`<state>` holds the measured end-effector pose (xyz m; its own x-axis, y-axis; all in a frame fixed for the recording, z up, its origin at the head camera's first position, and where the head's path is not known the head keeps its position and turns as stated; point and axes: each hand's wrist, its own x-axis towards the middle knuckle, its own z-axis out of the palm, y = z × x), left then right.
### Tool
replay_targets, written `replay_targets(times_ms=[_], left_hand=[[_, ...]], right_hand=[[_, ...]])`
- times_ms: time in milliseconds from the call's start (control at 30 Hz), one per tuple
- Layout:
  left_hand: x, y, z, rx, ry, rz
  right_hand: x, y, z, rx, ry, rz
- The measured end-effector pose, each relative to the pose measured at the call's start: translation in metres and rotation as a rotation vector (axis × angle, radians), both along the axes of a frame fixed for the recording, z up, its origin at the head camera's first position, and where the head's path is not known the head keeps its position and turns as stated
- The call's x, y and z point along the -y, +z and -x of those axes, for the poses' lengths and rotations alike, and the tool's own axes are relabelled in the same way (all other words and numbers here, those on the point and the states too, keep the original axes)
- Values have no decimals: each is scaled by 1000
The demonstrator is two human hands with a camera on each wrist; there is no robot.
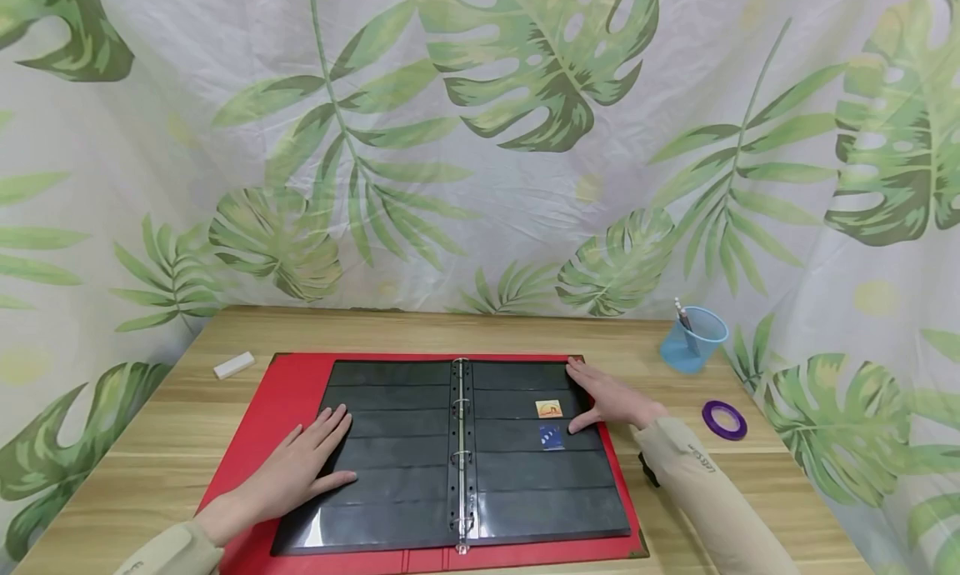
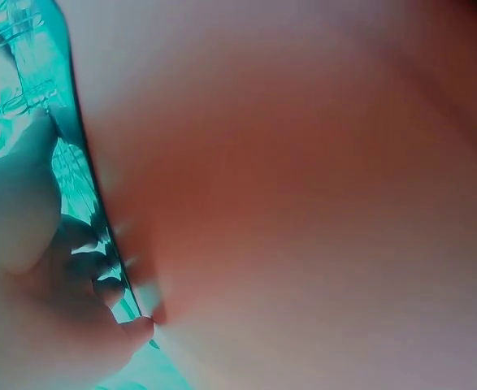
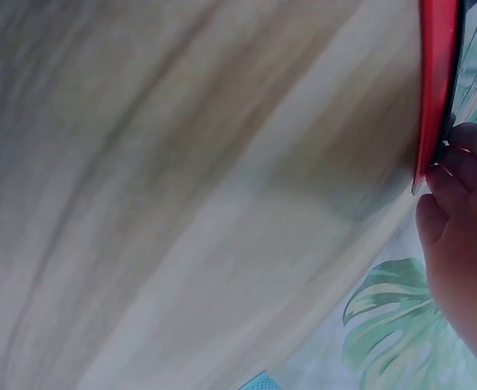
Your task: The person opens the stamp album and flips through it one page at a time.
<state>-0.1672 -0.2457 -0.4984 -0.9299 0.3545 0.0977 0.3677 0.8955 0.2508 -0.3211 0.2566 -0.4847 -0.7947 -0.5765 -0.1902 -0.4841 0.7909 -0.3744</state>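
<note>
Unclear lettering (image 1: 701,457) is borne by two sleeves (image 1: 731,512); one binder (image 1: 296,392) is spread at lower centre, two stamps (image 1: 551,437) set right of middle; its two pages (image 1: 397,487) are touched by left hand (image 1: 300,465) and right hand (image 1: 613,398), fingers (image 1: 330,429) straight, thumbs (image 1: 333,482) apart
</note>
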Motion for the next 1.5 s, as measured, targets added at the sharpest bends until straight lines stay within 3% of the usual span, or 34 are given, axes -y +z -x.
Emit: replay_targets(times_ms=[400, 533, 733, 867, 1067, 1267, 1500], left_hand=[[3, -8, 0, -52, -34, -16], [4, -9, 0, -53, -27, -35], [6, -19, 4, -36, -15, -38], [6, -22, 5, -15, -14, -33], [4, -13, 4, -1, -12, -26], [3, -9, 2, -51, -36, -28], [1, -3, 1, -4, -15, -5]], right_hand=[[0, -3, -4, 3, -1, 44], [1, -2, -4, -24, 5, 38], [2, -2, -5, -68, 7, 52], [2, -3, -6, -138, 23, 56], [3, -4, -8, -170, 20, 83], [5, 1, -8, -113, -33, 83], [7, 9, -10, -67, -80, 166]])
